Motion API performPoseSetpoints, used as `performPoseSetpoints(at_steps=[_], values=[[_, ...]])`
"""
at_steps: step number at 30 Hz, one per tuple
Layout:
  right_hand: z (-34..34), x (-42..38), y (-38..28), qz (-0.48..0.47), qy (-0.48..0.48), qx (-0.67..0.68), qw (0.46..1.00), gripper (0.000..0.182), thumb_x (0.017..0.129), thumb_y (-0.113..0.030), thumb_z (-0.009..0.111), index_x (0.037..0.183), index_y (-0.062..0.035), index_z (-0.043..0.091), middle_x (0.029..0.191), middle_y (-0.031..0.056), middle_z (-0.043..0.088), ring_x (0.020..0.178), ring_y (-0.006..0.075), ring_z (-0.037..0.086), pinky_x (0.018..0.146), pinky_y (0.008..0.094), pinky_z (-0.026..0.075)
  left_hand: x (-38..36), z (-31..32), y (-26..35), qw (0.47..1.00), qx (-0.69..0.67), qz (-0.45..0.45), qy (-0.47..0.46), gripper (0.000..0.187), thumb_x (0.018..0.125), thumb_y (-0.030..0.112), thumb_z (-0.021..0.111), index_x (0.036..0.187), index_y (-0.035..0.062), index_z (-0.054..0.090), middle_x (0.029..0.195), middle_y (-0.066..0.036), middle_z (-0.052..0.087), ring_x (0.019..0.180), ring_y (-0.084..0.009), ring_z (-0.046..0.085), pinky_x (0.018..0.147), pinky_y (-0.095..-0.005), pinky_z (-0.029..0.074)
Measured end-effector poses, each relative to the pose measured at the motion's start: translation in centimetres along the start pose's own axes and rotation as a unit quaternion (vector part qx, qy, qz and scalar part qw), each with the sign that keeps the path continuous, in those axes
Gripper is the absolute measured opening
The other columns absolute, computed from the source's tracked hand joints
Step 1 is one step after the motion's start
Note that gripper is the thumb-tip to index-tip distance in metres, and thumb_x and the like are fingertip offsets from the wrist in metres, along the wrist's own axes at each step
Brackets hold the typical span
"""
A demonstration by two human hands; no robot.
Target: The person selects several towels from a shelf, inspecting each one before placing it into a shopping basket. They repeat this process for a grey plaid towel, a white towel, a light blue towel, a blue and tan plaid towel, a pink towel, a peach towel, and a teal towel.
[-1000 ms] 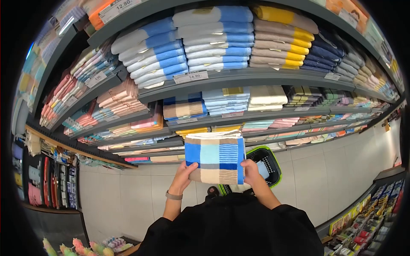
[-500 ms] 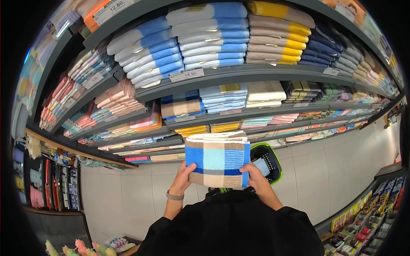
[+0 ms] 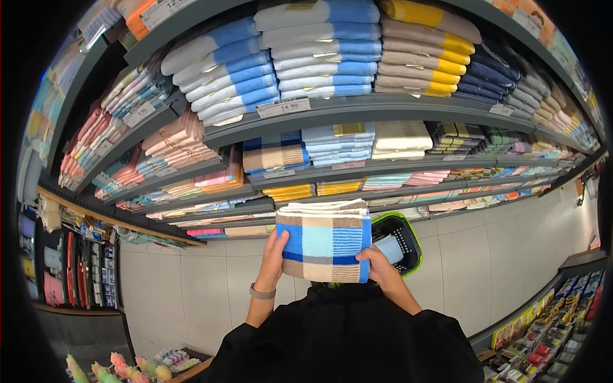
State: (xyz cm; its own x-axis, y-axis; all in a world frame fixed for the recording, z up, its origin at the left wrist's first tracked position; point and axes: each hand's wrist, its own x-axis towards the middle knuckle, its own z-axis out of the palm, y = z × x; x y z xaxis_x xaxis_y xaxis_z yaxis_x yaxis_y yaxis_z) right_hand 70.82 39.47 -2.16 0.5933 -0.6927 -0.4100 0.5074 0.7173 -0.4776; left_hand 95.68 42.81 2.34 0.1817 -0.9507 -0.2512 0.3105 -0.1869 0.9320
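- Holding folded checked towel point(image 3: 319, 246) between left hand point(image 3: 273, 258) and right hand point(image 3: 381, 265); each grip narrow, closed on a side edge.
- Towel location: before the torso, partly overlapping basket point(image 3: 397, 228) in view.
- Risk (judged): layers could slide or unfold should one grip slacken.
- Pose: forearms forward, angled inward; thumbs uppermost, other fingers mostly hidden beneath.

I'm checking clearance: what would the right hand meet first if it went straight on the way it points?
The checked towel, which the right hand already grips at its right edge; beyond that, probably the shelves, though depth is unclear.
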Motion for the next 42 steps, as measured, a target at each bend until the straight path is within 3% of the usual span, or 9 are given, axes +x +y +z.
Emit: performPoseSetpoints(at_steps=[5, 11, 19, 27, 39, 42], values=[[-0.1, -0.4, -0.5, 0.014, 0.010, -0.021, 1.000, 0.047, 0.066, 0.001, 0.052, 0.114, 0.0050, 0.050, 0.104, 0.0139, 0.060, 0.096, 0.0244, 0.058, 0.089, 0.0345, 0.045, 0.3, 0.1, 0.0, 0.997, -0.071, -0.001, 0.017, 0.033, 0.092, 0.020, 0.049, 0.119, -0.0003, 0.050, 0.110, -0.006, 0.058, 0.099, -0.0115, 0.053, 0.088, -0.0260, 0.041], [-0.5, -0.2, -0.2, 0.011, 0.010, -0.009, 1.000, 0.049, 0.066, 0.001, 0.052, 0.115, 0.0056, 0.047, 0.105, 0.0143, 0.058, 0.097, 0.0244, 0.057, 0.089, 0.0338, 0.045, 0.2, 0.0, 0.2, 0.989, -0.145, -0.008, -0.006, 0.030, 0.091, 0.018, 0.050, 0.114, 0.0000, 0.053, 0.106, -0.005, 0.059, 0.096, -0.0114, 0.055, 0.085, -0.0254, 0.043], [0.3, 0.0, -0.1, 0.009, -0.003, -0.007, 1.000, 0.050, 0.069, -0.001, 0.053, 0.118, 0.0047, 0.045, 0.108, 0.0142, 0.057, 0.099, 0.0238, 0.056, 0.090, 0.0344, 0.044, 0.4, 0.5, 0.9, 0.993, -0.112, -0.014, 0.014, 0.027, 0.092, 0.019, 0.049, 0.112, 0.0005, 0.055, 0.104, -0.004, 0.060, 0.093, -0.0100, 0.056, 0.083, -0.0243, 0.044], [-0.3, 0.7, 0.0, -0.023, -0.047, 0.065, 0.997, 0.051, 0.080, -0.016, 0.061, 0.124, 0.0024, 0.041, 0.114, 0.0135, 0.055, 0.105, 0.0223, 0.054, 0.093, 0.0346, 0.043, 0.3, 0.1, 0.5, 0.996, -0.082, -0.011, 0.025, 0.026, 0.093, 0.021, 0.049, 0.110, 0.0017, 0.056, 0.100, -0.003, 0.062, 0.089, -0.0082, 0.057, 0.080, -0.0229, 0.045], [1.4, 0.4, -0.3, -0.017, -0.002, 0.018, 1.000, 0.048, 0.076, -0.001, 0.056, 0.122, 0.0003, 0.043, 0.109, 0.0122, 0.057, 0.100, 0.0214, 0.057, 0.089, 0.0327, 0.046, 0.7, 0.7, -0.1, 0.998, -0.007, 0.033, 0.057, 0.033, 0.092, 0.022, 0.050, 0.117, 0.0003, 0.052, 0.105, -0.005, 0.059, 0.093, -0.0090, 0.054, 0.083, -0.0228, 0.043], [1.4, 0.3, -0.2, -0.027, 0.006, 0.010, 1.000, 0.048, 0.075, 0.000, 0.056, 0.122, 0.0004, 0.042, 0.108, 0.0121, 0.057, 0.098, 0.0212, 0.057, 0.088, 0.0331, 0.046, 0.9, 0.6, -0.4, 0.992, 0.009, 0.097, 0.077, 0.037, 0.091, 0.022, 0.051, 0.121, 0.0005, 0.048, 0.108, -0.007, 0.058, 0.096, -0.0130, 0.055, 0.085, -0.0240, 0.043]])
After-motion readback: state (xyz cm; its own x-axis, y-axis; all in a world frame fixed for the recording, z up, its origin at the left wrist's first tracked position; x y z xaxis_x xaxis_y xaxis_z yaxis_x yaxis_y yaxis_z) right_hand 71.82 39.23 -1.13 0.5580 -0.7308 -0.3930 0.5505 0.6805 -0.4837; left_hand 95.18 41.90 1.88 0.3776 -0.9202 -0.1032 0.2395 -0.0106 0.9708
